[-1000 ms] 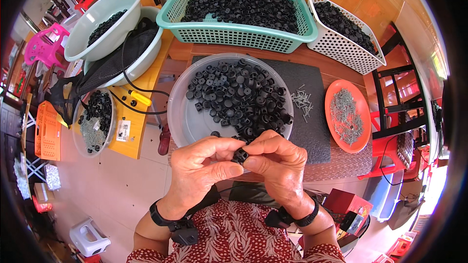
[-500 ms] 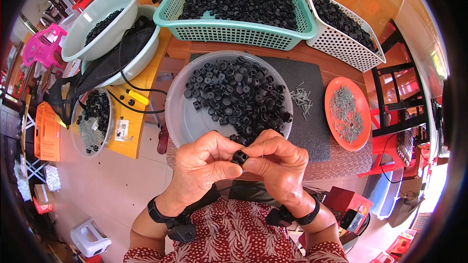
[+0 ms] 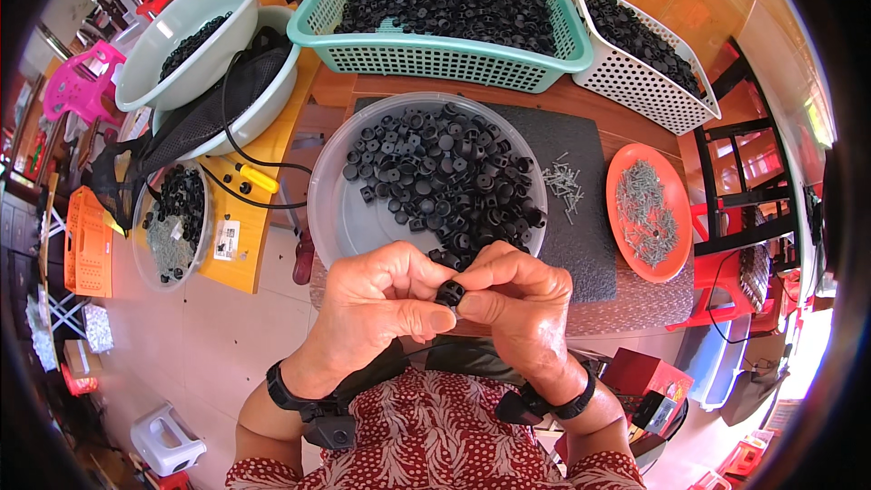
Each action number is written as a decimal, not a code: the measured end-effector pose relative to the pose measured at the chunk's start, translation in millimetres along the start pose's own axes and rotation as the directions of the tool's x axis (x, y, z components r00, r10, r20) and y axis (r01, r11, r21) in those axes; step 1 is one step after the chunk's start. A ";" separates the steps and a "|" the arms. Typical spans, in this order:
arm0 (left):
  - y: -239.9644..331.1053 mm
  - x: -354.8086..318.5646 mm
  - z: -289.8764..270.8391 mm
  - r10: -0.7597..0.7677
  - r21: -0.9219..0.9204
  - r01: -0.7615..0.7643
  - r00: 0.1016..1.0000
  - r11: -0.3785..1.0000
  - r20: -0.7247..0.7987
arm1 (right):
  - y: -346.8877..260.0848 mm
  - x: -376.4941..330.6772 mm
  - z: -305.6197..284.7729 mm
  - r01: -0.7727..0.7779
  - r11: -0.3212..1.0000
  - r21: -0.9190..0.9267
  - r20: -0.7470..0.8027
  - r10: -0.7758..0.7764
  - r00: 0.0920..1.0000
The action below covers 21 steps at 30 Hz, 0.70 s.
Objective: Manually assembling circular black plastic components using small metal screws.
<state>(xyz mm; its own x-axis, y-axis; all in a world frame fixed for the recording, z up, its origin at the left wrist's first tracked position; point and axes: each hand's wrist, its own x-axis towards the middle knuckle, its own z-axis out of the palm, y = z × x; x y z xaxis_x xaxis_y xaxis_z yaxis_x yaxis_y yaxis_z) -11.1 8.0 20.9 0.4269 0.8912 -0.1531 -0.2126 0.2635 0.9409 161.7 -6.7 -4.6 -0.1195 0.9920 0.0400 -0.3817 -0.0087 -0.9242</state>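
Between the fingertips of both hands is a small black plastic part (image 3: 450, 292), rounded with openings in it. My left hand (image 3: 386, 304) pinches it from the left, and my right hand (image 3: 517, 295) grips its right side; the fingers cover much of it. Both hands are just in front of a round translucent tub (image 3: 340, 231) holding a heap of similar black parts (image 3: 440, 168). To the tub's right, loose metal screws (image 3: 563, 186) lie on a dark foam mat (image 3: 585, 259). More screws fill an orange-red oval plate (image 3: 620, 245).
Behind the tub stand a green basket (image 3: 435, 65) and a white basket (image 3: 635, 91), both full of black parts. At left, pale green basins (image 3: 136, 73), a clear bowl (image 3: 143, 259) and a yellow-handled tool (image 3: 259, 179) rest on a yellow board. A dark cable (image 3: 227, 118) loops there.
The black part has turned slightly between my fingers and shifted a little to the right. Both hands keep their grip on it.
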 end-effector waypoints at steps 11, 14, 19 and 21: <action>-8.4 0.6 3.3 0.090 -0.058 -0.091 0.996 0.994 -0.017 | -3.5 -1.8 2.1 0.184 0.958 -0.219 0.030 -0.182 0.983; -13.8 0.4 5.1 0.192 0.042 -0.190 0.980 0.981 -0.054 | -4.4 -2.8 3.1 0.145 0.968 -0.204 0.013 -0.145 0.989; -19.9 0.5 1.9 0.267 0.093 -0.263 0.963 0.960 -0.029 | -3.7 -7.8 5.0 0.119 0.974 -0.194 -0.011 -0.124 0.992; -21.7 1.0 0.7 0.284 0.154 -0.276 0.958 0.949 -0.030 | -4.0 -9.5 5.2 0.105 0.974 -0.199 -0.013 -0.110 0.994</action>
<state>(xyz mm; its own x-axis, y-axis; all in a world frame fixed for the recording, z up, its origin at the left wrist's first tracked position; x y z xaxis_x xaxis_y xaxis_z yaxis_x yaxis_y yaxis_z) -5.5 3.0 0.6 0.3224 0.9401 0.1112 -0.1842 -0.0529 0.9815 159.6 -16.7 0.7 -0.0647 0.9885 0.1365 -0.2020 0.1210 -0.9719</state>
